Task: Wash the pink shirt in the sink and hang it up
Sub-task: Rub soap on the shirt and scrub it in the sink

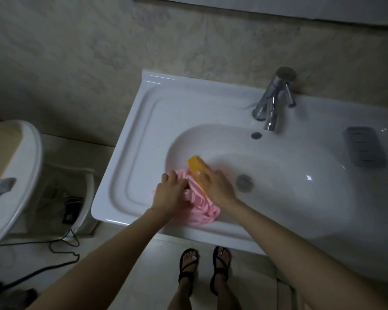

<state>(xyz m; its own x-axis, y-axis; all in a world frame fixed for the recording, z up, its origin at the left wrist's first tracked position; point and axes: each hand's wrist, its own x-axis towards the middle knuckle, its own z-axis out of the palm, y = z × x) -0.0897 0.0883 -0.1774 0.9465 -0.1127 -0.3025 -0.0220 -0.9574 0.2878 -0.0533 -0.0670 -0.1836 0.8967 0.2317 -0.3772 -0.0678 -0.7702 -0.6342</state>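
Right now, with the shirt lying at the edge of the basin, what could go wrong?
The pink shirt lies partly on the sink's front rim, so water may drip onto the floor near the sandalled feet: a possible slip.
A black cable lies on the floor left of the sink; splashes could reach it.
The right hand holds a yellow tool close to the left hand; it might scrape it.
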